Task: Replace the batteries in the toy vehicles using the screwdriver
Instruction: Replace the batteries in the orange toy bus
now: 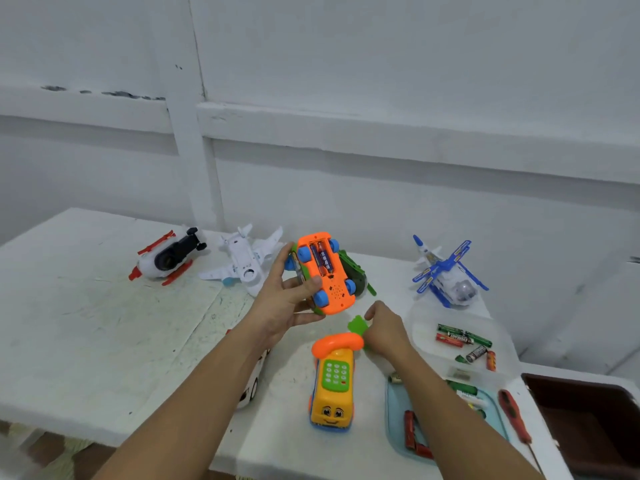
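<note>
In the head view, the left hand is holding an orange toy car upside down above the far middle of the table, its grip clasping the car's side. The battery bay is lying open, with two batteries sitting inside.

The right hand is reaching just near of the car, and its fingertips are pinching a small green piece, probably the bay's cover, just beside the handset of a toy phone car.

The screwdriver is lying untouched at the near right, beside a blue tray. Loose batteries are lying farther right.

The step in hand is looking like closing this car's bay. Next, the cover is needing to be seated squarely over the batteries, and then the screwdriver is needing to be picked up to fasten it.
</note>
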{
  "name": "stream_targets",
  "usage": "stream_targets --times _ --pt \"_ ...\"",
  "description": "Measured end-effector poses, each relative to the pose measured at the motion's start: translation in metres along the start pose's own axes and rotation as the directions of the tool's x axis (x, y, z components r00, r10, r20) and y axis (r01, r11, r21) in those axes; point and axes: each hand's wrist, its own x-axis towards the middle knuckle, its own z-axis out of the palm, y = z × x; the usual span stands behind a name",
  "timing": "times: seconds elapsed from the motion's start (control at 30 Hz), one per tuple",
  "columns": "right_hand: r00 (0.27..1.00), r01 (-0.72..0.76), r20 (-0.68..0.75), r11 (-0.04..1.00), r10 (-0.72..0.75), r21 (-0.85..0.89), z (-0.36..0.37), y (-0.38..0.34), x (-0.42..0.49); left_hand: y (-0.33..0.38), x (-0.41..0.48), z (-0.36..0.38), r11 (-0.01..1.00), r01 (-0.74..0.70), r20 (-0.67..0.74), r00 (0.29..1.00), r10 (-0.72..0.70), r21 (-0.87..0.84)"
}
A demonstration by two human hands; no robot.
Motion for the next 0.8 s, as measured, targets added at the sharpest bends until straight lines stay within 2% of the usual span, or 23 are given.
stream_targets --times 0.07,0.13,0.17,0.23,0.27,0.33,0.47,0.57,0.8 --pt "0.999 -0.039 -0.030 0.987 0.045 0.158 -0.012 -0.004 -0.003 -0.002 0.003 -0.002 1.000 0.008 0.026 1.000 -0.008 -0.005" --pt "0.994 -0.040 -0.082 0.924 0.077 0.380 -0.032 -0.013 -0.009 -0.002 0.005 -0.003 1.000 0.021 0.053 0.998 -0.021 -0.017" --pt "0.991 -0.010 -0.111 0.852 0.080 0.523 -0.045 -0.019 -0.014 -0.002 0.006 -0.004 1.000 0.024 0.066 0.998 -0.023 -0.017" --pt "0.987 0.080 -0.149 0.629 0.058 0.774 -0.071 -0.034 -0.025 -0.002 0.007 -0.004 1.000 0.021 0.093 0.995 -0.019 -0.014" --pt "0.988 0.116 -0.154 0.525 0.030 0.843 -0.082 -0.042 -0.032 -0.002 0.008 -0.002 1.000 0.017 0.107 0.994 -0.015 -0.014" --pt "0.989 0.151 -0.139 0.432 -0.058 0.889 -0.098 -0.059 -0.044 -0.002 0.009 0.002 1.000 0.010 0.128 0.992 -0.008 -0.018" --pt "0.977 0.170 -0.083 0.480 -0.197 0.861 -0.105 -0.081 -0.058 -0.002 0.008 0.010 1.000 -0.004 0.153 0.988 0.007 -0.023" --pt "0.978 0.169 -0.079 0.518 -0.191 0.839 -0.102 -0.086 -0.060 -0.003 0.005 0.016 1.000 -0.026 0.171 0.985 0.027 -0.010" --pt "0.979 0.164 -0.073 0.533 -0.188 0.830 -0.103 -0.084 -0.060 0.000 0.001 0.027 0.999 -0.038 0.157 0.987 0.040 -0.016"
